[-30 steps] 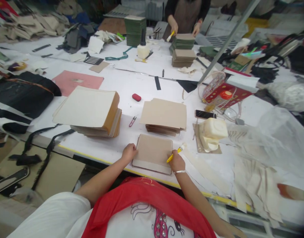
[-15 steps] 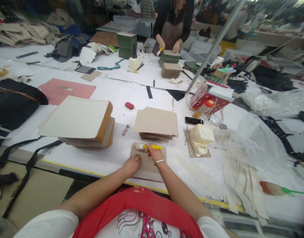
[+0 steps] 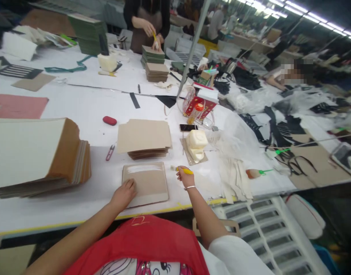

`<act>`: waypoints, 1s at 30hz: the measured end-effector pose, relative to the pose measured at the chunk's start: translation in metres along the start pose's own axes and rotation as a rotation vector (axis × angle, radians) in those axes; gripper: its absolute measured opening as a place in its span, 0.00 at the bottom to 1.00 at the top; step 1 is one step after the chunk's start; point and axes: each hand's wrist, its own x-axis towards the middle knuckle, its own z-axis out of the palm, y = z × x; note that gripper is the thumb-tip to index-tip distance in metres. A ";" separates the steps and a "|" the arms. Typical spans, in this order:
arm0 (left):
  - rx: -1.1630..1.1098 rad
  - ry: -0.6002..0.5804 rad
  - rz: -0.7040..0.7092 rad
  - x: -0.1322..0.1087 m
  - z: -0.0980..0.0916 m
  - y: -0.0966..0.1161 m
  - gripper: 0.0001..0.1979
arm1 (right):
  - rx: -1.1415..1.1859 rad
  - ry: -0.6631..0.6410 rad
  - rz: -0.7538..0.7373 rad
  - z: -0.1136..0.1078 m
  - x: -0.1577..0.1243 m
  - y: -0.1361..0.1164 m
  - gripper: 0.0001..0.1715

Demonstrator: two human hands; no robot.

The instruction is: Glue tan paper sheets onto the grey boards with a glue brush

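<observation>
A grey-brown board point(image 3: 151, 185) lies flat at the table's front edge, with a wet white streak brushed along its far side. My left hand point(image 3: 125, 194) rests on the board's left part, fingers laid down on it and gripping nothing. Just right of the board, my right hand point(image 3: 186, 177) is closed round the yellow handle of a brush point(image 3: 188, 171), whose pale bristles point left towards the board. Behind the board stands a stack of similar boards point(image 3: 145, 135). A cream plastic container point(image 3: 197, 140), cut open, sits on a scrap of board to the right.
A tall stack of large boards point(image 3: 26, 149) fills the left. Thread snips point(image 3: 110, 152), a red case point(image 3: 109, 120) and a phone point(image 3: 188, 128) lie around. Cloth strips point(image 3: 235, 177) are at right. A slanted pole point(image 3: 192, 49) rises mid-table; a co-worker point(image 3: 148, 26) works opposite.
My right hand has carried the brush off the board to the right. A white streak now shows where the brush was. The view has turned right; my left hand stays on the board.
</observation>
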 end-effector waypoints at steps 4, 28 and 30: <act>0.063 0.001 0.013 0.001 0.005 0.001 0.17 | -0.317 0.137 -0.145 -0.035 -0.009 0.037 0.21; -0.264 0.052 -0.133 0.020 -0.021 0.043 0.18 | -0.856 0.205 -0.625 -0.007 -0.031 0.084 0.14; -0.495 0.065 -0.204 0.035 -0.027 0.068 0.21 | -0.851 0.206 -0.685 -0.001 -0.045 0.072 0.14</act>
